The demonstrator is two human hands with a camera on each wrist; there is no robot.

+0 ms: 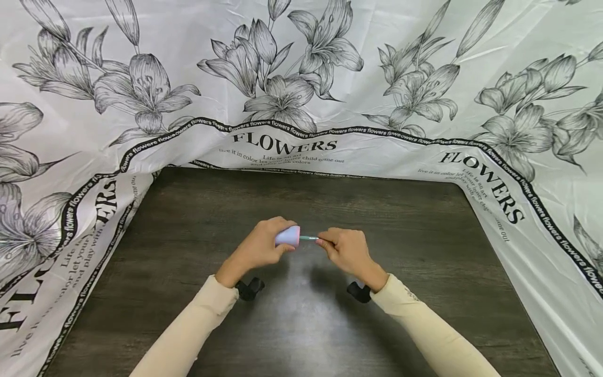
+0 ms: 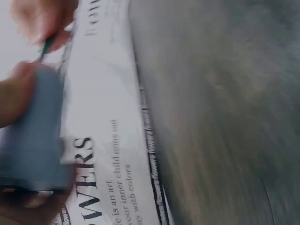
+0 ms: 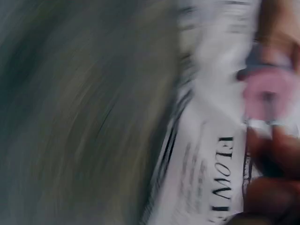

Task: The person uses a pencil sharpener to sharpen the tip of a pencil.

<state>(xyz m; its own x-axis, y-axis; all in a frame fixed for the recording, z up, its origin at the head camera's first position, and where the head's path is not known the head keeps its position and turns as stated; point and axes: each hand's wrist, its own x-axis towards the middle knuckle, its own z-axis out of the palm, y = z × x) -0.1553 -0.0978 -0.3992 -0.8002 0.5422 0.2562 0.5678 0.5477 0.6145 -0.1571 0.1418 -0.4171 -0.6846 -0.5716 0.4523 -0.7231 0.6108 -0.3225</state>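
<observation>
My left hand grips a lavender cylinder with a pink end face, held sideways above the table. A slim green pencil-like stick runs from the middle of that pink face to my right hand, whose thumb and fingers pinch it. In the right wrist view, the pink end face shows a dark hole at its centre with the stick at it; how deep it goes is hidden. The left wrist view shows the cylinder blurred, bluish grey, with fingers around it.
Both hands are over a dark wood-grain table. White cloth printed with flowers and lettering hangs along its back and sides. Black wrist mounts sit below both wrists.
</observation>
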